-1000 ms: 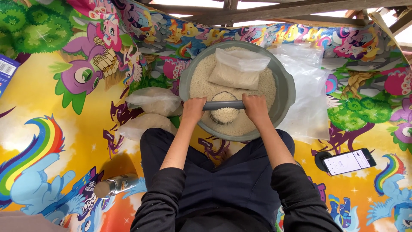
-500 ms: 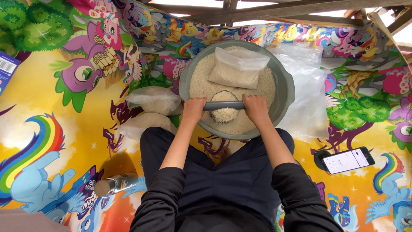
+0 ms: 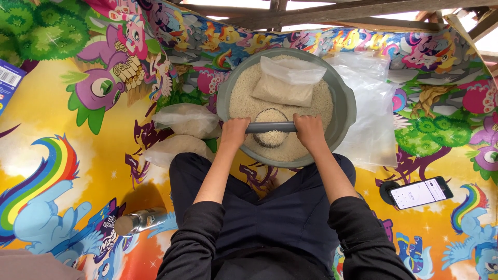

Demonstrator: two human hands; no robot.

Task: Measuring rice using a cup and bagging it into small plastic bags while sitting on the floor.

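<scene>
We are sitting on a cartoon-printed mat (image 3: 62, 129), its edges running out of frame. The grey basin (image 3: 342, 103) of rice is resting just beyond our knees. A clear rice-filled bag (image 3: 285, 85) is lying inside it; two more bags (image 3: 181, 122) are lying left of the basin. Our left hand (image 3: 234, 130) and right hand (image 3: 309, 130) are wrapping their fingers tight around a grey rod (image 3: 270, 127) over a rice-filled cup (image 3: 270, 132), partly hidden.

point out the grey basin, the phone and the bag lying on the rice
grey basin (image 3: 348, 103), head view, right rim
phone (image 3: 419, 192), head view, middle of the screen
bag (image 3: 285, 85), head view, rice-filled middle
</scene>
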